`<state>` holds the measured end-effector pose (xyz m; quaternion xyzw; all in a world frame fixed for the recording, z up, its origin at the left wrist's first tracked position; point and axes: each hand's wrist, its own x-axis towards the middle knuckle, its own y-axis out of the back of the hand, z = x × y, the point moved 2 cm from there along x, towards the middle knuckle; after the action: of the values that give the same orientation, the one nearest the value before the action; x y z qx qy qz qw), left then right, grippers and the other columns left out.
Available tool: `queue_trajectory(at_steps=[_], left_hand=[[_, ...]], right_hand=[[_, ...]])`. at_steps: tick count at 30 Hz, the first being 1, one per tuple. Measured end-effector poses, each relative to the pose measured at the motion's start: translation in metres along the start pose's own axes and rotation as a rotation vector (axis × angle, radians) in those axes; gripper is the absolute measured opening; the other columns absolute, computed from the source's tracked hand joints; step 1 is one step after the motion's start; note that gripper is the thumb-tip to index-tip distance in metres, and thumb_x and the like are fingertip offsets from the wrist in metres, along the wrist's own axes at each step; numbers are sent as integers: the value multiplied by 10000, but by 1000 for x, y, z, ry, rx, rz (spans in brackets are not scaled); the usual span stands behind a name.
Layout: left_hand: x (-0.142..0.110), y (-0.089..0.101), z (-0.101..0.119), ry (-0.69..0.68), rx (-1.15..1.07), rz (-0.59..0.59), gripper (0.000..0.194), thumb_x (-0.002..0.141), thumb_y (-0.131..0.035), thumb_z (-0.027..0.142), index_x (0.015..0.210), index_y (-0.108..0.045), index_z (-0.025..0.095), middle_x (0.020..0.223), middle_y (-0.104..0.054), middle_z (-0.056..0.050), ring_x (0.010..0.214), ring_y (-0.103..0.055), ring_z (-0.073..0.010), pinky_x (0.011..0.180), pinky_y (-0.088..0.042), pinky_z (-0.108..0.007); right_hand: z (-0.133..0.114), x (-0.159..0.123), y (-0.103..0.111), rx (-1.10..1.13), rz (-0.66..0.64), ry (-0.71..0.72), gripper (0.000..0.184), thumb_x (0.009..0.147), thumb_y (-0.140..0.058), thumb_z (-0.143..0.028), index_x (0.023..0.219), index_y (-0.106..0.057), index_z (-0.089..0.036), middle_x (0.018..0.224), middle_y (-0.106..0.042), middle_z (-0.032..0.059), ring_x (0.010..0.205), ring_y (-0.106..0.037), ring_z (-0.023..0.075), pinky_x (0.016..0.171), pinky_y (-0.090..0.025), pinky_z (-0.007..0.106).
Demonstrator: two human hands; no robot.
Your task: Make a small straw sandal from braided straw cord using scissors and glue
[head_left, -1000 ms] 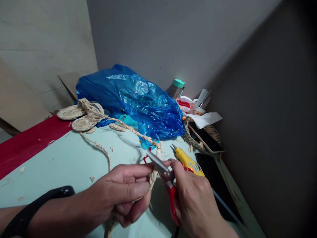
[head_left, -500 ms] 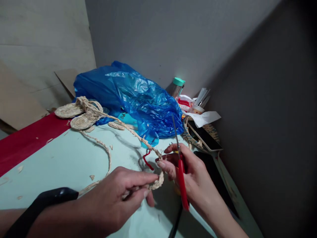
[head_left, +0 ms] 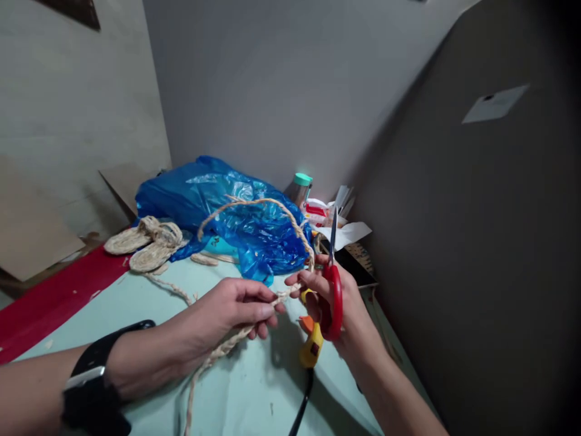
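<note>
A pale braided straw cord (head_left: 222,349) runs between my hands above the table. My left hand (head_left: 231,312), with a dark watch on its wrist, pinches the cord between thumb and fingers. Close by on the right, my right hand (head_left: 342,300) grips the same cord with its fingertips. It also keeps hold of red-handled scissors (head_left: 336,297), whose blades point upward. From there the cord's free end arches up and left in front of a blue plastic bag (head_left: 213,188). A pair of woven straw slippers (head_left: 152,257) lies at the back left.
Below my right hand lies a yellow tool (head_left: 311,350) with a black cable (head_left: 303,402). A green-lidded bottle (head_left: 302,189) and white paper (head_left: 349,233) stand or lie at the back right. A dark wall (head_left: 454,254) rises along the right; red cloth (head_left: 68,303) covers the left edge.
The cord's stretch beyond my right hand has swung into a raised arch. My left hand has shifted its pinch along the cord. The red strand is out of sight, and the view has tilted up.
</note>
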<state>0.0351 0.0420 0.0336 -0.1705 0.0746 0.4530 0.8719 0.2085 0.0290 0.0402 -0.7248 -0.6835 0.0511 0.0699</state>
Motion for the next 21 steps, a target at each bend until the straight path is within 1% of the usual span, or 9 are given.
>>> queue_trajectory(at_steps=[3, 4, 7, 9, 11, 14, 16, 19, 21], left_hand=[[11, -4, 21, -42, 54, 30, 141, 716, -747, 231, 821, -715, 143, 694, -646, -11, 619, -557, -133, 626, -419, -251], [15, -6, 28, -74, 108, 46, 134, 708, -749, 223, 811, -716, 144, 674, -639, -3, 612, -552, -135, 621, -414, -252], [23, -14, 44, -192, 272, 91, 77, 697, -741, 185, 746, -704, 139, 649, -626, 12, 614, -533, -130, 614, -391, -239], [24, -22, 48, -256, 294, 96, 81, 709, -741, 191, 723, -677, 143, 637, -605, 26, 608, -509, -119, 598, -379, -226], [23, -31, 46, -317, 246, 89, 116, 735, -737, 211, 721, -640, 149, 641, -587, 35, 606, -492, -105, 579, -376, -211], [23, -41, 37, -345, 113, 76, 160, 783, -710, 250, 746, -580, 164, 639, -567, 38, 590, -495, -98, 552, -402, -197], [25, -43, 31, -321, 8, 75, 180, 800, -697, 273, 773, -543, 182, 600, -529, 54, 521, -455, -84, 476, -371, -180], [30, -39, 28, -324, -101, 127, 206, 784, -723, 265, 807, -532, 193, 551, -450, 87, 443, -347, -55, 398, -264, -156], [33, -34, 31, -349, -135, 182, 206, 764, -751, 248, 844, -575, 178, 582, -474, 79, 449, -331, -42, 405, -252, -153]], right_hand=[[-5, 10, 9, 142, 37, 40, 270, 787, -702, -341, 892, -502, -192, 818, -712, 24, 394, -425, 42, 351, -313, 168], [-7, 14, 11, 168, 35, 49, 266, 783, -702, -344, 876, -507, -190, 830, -714, 31, 391, -420, 37, 344, -302, 166], [-13, 25, 17, 209, 2, 75, 271, 777, -695, -377, 854, -521, -184, 842, -712, 44, 432, -471, 44, 348, -291, 154], [-15, 29, 18, 226, -27, 83, 290, 766, -701, -389, 857, -525, -178, 842, -705, 50, 461, -485, 43, 369, -305, 146], [-16, 30, 19, 216, -59, 80, 308, 771, -693, -409, 866, -516, -176, 815, -695, 46, 450, -461, 36, 380, -308, 142], [-16, 27, 22, 134, -93, 52, 340, 829, -623, -501, 873, -486, -193, 673, -647, 1, 391, -425, 47, 344, -255, 149], [-17, 24, 29, 42, -81, 47, 352, 859, -579, -540, 914, -477, -208, 644, -626, -20, 378, -447, 68, 328, -238, 157], [-25, 17, 44, -108, -8, 93, 323, 848, -633, -477, 976, -483, -221, 714, -647, -25, 436, -518, 94, 371, -322, 177], [-33, 12, 52, -272, 56, 166, 292, 821, -683, -399, 955, -495, -220, 695, -636, -33, 526, -555, 120, 471, -394, 205]])
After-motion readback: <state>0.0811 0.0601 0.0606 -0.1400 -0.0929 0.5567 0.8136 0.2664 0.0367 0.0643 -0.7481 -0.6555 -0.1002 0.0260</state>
